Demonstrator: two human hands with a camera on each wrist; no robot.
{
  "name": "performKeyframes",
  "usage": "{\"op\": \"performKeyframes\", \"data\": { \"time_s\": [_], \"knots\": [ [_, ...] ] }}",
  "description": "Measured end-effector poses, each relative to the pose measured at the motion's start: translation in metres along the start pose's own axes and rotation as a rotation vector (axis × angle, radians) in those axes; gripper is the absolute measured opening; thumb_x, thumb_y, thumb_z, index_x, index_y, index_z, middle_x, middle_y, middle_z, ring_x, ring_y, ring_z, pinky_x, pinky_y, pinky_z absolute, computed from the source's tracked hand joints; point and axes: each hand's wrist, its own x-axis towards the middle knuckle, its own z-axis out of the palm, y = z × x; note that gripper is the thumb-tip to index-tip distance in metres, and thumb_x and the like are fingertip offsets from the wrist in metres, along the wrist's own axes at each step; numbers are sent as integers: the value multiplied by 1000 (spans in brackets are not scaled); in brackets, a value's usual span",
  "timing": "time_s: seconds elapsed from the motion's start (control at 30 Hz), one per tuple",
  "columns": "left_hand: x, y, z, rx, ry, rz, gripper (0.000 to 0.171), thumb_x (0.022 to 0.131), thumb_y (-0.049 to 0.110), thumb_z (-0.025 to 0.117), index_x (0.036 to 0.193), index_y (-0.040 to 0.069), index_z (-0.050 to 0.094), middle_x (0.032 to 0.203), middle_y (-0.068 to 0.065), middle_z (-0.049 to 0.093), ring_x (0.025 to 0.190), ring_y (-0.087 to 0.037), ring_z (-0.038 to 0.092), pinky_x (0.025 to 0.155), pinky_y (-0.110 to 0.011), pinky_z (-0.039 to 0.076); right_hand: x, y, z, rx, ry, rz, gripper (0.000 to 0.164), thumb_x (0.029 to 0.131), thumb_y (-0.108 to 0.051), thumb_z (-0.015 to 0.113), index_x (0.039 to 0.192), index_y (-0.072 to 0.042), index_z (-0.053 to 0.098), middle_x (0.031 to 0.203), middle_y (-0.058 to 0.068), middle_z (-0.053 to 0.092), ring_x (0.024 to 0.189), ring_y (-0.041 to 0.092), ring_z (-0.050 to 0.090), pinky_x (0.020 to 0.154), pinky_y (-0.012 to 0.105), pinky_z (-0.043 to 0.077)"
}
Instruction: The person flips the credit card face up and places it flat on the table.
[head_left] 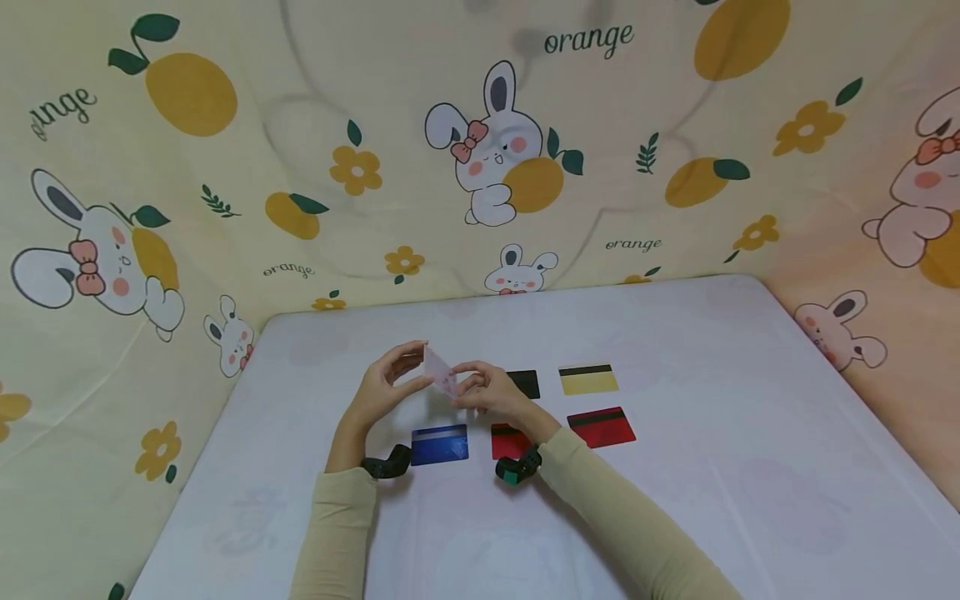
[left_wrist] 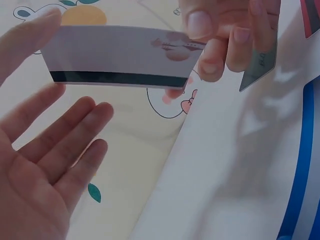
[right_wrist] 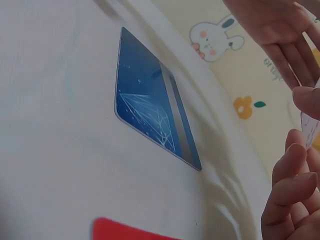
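A pale card (head_left: 438,370) with a dark stripe is held up above the table by both hands. My left hand (head_left: 381,390) pinches one end between thumb and forefinger; its other fingers (left_wrist: 75,125) extend loosely below the card in the left wrist view. The opposite end is pinched by my right hand (head_left: 491,390). In that same view the card's face (left_wrist: 110,47) shows a pinkish print near the right hand. Just below the hands lies a blue card (head_left: 439,446) with a silvery stripe. Behind the right hand is a partly covered black card (head_left: 528,383).
On the white table (head_left: 712,375), a gold card (head_left: 588,381) lies at the back right with a red card (head_left: 602,427) in front of it. A second red card (head_left: 507,437) is partly hidden under the right wrist. A printed cloth (head_left: 450,267) hangs behind the table.
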Motion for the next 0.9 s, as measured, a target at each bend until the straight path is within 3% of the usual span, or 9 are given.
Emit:
{"op": "performKeyframes", "data": {
  "time_s": [0.07, 0.3, 0.47, 0.73, 0.9],
  "knots": [
    [-1, -1, -1, 6, -10, -11, 57, 84, 7, 72, 135, -1, 49, 136, -22, 55, 120, -14, 57, 104, -19, 44, 0, 0, -1, 9, -5, -1, 58, 82, -9, 74, 134, -8, 49, 84, -3, 66, 67, 11, 50, 55, 24, 41],
    [-2, -6, -4, 30, -41, -58, 57, 84, 10, 73, 136, 5, 49, 131, -18, 58, 120, -27, 56, 108, -39, 44, 0, 1, -5, 15, -5, -7, 58, 80, -3, 74, 132, -7, 49, 67, -8, 53, 59, 9, 42, 52, 21, 35],
    [-3, -7, -6, 44, -50, -76, 57, 84, 11, 73, 136, 7, 49, 124, -18, 59, 115, -22, 56, 107, -44, 44, 0, 2, -7, -5, 1, -22, 57, 81, -2, 73, 132, -7, 49, 63, -7, 48, 59, 9, 40, 53, 21, 32],
    [-4, -13, -9, 45, -62, -74, 57, 84, 8, 73, 136, 5, 50, 120, -21, 59, 106, -3, 56, 104, -38, 47, 1, 5, -10, 24, -14, -41, 62, 80, 1, 71, 135, -3, 44, 63, -7, 48, 57, 8, 40, 50, 21, 32],
    [-7, -17, -12, 58, -59, -84, 56, 84, 9, 72, 136, 6, 50, 119, -20, 60, 104, -2, 57, 102, -31, 49, 0, 5, -8, 22, 6, -36, 58, 79, 1, 72, 131, -3, 47, 63, -8, 49, 55, 7, 39, 50, 20, 32]
  ]
}}
